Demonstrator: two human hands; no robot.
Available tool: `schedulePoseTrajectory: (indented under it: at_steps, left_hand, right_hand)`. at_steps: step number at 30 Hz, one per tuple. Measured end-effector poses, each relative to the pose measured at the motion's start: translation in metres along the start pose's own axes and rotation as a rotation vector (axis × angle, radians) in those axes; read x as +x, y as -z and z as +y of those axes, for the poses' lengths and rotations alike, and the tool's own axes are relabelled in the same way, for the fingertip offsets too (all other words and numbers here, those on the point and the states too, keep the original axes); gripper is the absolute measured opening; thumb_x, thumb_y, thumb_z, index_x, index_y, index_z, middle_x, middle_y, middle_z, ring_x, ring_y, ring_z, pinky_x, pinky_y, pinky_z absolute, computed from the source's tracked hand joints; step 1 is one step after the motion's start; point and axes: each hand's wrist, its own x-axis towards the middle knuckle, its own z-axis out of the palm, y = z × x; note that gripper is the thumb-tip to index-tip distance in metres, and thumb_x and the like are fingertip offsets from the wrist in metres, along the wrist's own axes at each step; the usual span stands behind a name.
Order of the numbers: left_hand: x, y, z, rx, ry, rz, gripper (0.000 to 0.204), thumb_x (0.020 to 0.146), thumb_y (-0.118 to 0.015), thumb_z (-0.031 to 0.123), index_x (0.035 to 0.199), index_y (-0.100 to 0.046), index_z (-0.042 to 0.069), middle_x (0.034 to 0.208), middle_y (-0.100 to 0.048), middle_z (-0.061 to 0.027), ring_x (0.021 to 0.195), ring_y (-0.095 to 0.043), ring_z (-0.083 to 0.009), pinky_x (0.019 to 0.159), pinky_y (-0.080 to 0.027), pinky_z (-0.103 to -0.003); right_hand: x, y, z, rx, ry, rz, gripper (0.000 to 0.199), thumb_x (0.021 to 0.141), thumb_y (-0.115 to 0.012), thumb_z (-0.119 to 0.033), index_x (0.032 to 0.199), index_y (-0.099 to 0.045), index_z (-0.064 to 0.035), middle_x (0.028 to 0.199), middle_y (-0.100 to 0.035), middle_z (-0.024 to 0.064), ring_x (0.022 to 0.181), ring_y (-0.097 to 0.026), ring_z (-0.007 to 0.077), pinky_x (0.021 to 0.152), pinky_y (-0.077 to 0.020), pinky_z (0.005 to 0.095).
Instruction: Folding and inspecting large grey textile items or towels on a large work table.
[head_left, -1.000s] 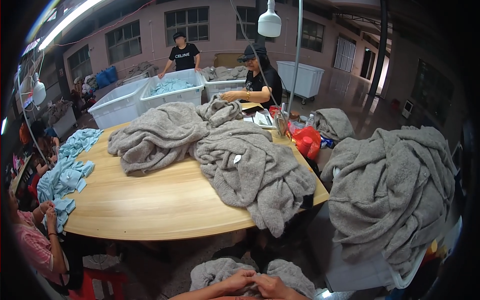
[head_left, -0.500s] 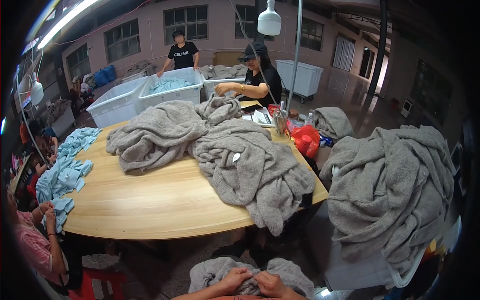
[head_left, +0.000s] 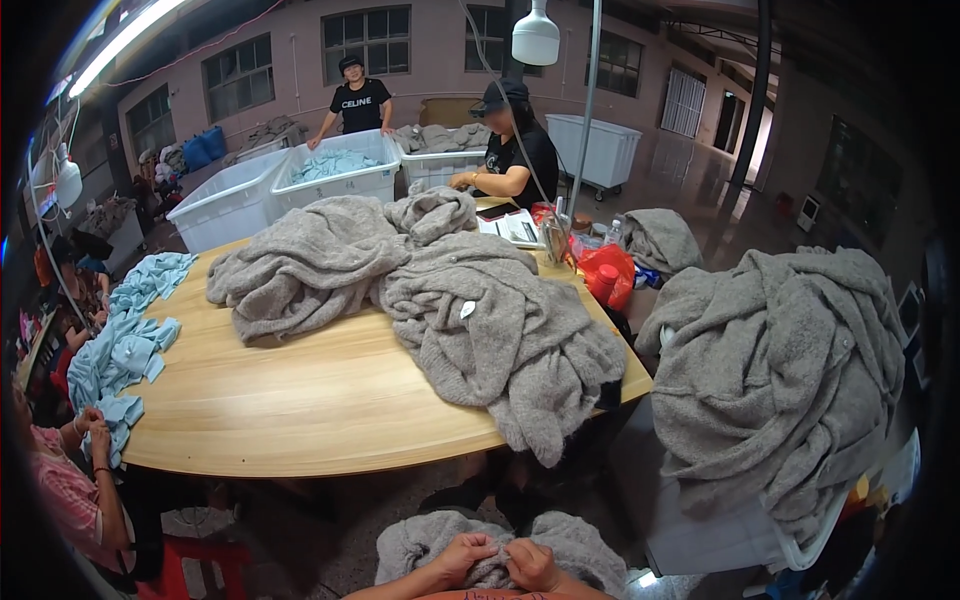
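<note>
A grey knit garment [head_left: 408, 545] lies bunched across my lap at the lower edge. My left hand [head_left: 463, 560] pinches a bit of its fabric between thumb and fingers. Close beside it, my right hand [head_left: 532, 563] grips the same garment, fingers curled, the fingertips of both hands almost meeting. Whether anything small is between the fingertips, I cannot make out. Beyond my lap stands the wooden table [head_left: 270, 420], with heaped grey knit garments [head_left: 490, 330] on its right half, a white tag showing on one.
A white bin piled with grey garments [head_left: 780, 370] stands at my right. Light blue garments [head_left: 120, 350] line the table's left edge, where a person in pink [head_left: 75, 490] sits. Across the table are a person in black [head_left: 515, 150], a red bag [head_left: 607, 275] and white bins [head_left: 345, 185].
My hands stay on the garment with only a slight shift. The person across the table has lowered their raised hand toward the tabletop. The view has shifted slightly.
</note>
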Motion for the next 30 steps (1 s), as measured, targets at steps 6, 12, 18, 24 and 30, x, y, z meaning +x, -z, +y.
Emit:
schedulePoseTrajectory:
  at_steps: [6, 12, 18, 24, 30]
  left_hand:
    - [-0.002, 0.002, 0.0, -0.017, -0.056, 0.018, 0.008, 0.075, -0.058, 0.005, 0.082, -0.058, 0.001, 0.076, -0.059, -0.0028, 0.067, -0.054, -0.0088, 0.064, -0.043, -0.021]
    - [0.0, 0.012, -0.007, 0.143, -0.076, 0.057, 0.013, 0.071, -0.061, 0.002, 0.084, -0.059, 0.0, 0.077, -0.058, -0.0019, 0.068, -0.052, -0.0072, 0.062, -0.043, -0.019]
    - [-0.002, 0.015, -0.008, 0.272, -0.146, 0.059, 0.013, 0.071, -0.062, 0.001, 0.084, -0.06, 0.0, 0.075, -0.058, -0.0004, 0.066, -0.051, -0.0054, 0.06, -0.042, -0.018]
    - [-0.004, 0.008, -0.01, 0.358, -0.19, 0.094, 0.013, 0.07, -0.064, 0.004, 0.082, -0.061, 0.0, 0.073, -0.058, 0.0002, 0.066, -0.05, -0.0046, 0.059, -0.041, -0.018]
    - [-0.007, 0.002, -0.007, 0.506, -0.268, 0.194, 0.012, 0.07, -0.063, 0.005, 0.081, -0.062, -0.001, 0.071, -0.061, -0.0018, 0.066, -0.051, -0.0045, 0.061, -0.042, -0.019]
  right_hand:
    - [0.004, -0.002, 0.001, 0.07, -0.025, -0.067, 0.02, 0.059, -0.054, 0.003, 0.078, -0.052, -0.0032, 0.069, -0.053, 0.0093, 0.057, -0.055, 0.0245, 0.047, -0.0453, 0.0301]
    - [0.0, -0.005, 0.005, 0.198, -0.122, -0.132, 0.018, 0.062, -0.053, 0.003, 0.079, -0.054, -0.0035, 0.071, -0.054, 0.0093, 0.06, -0.056, 0.0261, 0.051, -0.0456, 0.0306]
    - [0.02, 0.008, 0.001, 0.28, -0.234, -0.306, 0.016, 0.065, -0.051, 0.002, 0.079, -0.055, -0.0044, 0.079, -0.055, 0.0101, 0.07, -0.056, 0.0268, 0.057, -0.0457, 0.0313]
    - [0.019, 0.01, 0.018, 0.422, -0.295, -0.512, 0.017, 0.065, -0.051, -0.001, 0.081, -0.055, -0.0032, 0.083, -0.055, 0.0124, 0.075, -0.056, 0.0271, 0.062, -0.0447, 0.031]
    - [0.014, 0.005, 0.011, 0.447, -0.663, -0.446, 0.019, 0.067, -0.049, -0.004, 0.085, -0.054, -0.0011, 0.08, -0.058, 0.0146, 0.075, -0.058, 0.0249, 0.064, -0.0441, 0.029]
